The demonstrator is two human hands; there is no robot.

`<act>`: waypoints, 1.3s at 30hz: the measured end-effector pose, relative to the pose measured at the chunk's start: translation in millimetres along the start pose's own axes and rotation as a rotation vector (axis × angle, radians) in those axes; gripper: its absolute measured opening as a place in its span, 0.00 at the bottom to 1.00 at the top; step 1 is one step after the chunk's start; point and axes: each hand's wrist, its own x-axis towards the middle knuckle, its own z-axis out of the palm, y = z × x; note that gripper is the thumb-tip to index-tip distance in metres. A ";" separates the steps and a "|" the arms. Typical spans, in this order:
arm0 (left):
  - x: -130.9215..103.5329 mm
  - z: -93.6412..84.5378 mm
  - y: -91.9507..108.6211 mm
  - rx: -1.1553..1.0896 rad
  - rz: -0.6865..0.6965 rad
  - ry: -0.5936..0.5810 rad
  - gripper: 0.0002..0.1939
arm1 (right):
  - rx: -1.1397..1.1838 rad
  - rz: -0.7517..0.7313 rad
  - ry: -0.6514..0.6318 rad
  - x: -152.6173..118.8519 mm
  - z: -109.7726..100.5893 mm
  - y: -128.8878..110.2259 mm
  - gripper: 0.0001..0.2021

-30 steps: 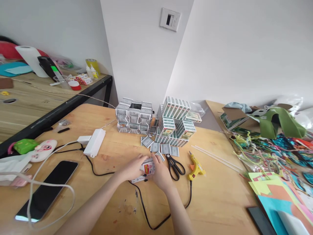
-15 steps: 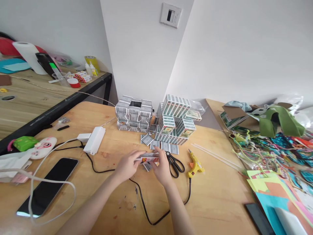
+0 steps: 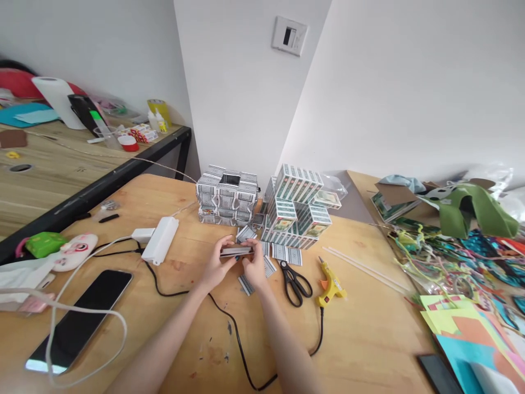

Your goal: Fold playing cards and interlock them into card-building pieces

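Between my left hand and my right hand is a small stack of cards, seen edge-on and gripped at both ends. Behind my hands stands a block built of grey patterned cards, with a dark opening on top. To its right rise stacked green and white card boxes. Loose patterned cards lie in front of the boxes and beside my right hand. Black scissors and a yellow glue gun rest to the right of my right hand.
A black phone, white cables and a white power adapter lie on the left. A black cord crosses below my wrists. Clear sticks, coloured paper and craft scraps are on the right. A second table stands back left.
Both hands have moved slightly left and up with the cards. The red-and-white edge seen before is now turned to a grey, thin edge. The view has shifted slightly.
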 end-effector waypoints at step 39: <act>10.7 30.1 -0.1 0.135 -0.100 0.455 0.10 | -0.154 0.063 0.205 9.0 25.5 2.6 0.09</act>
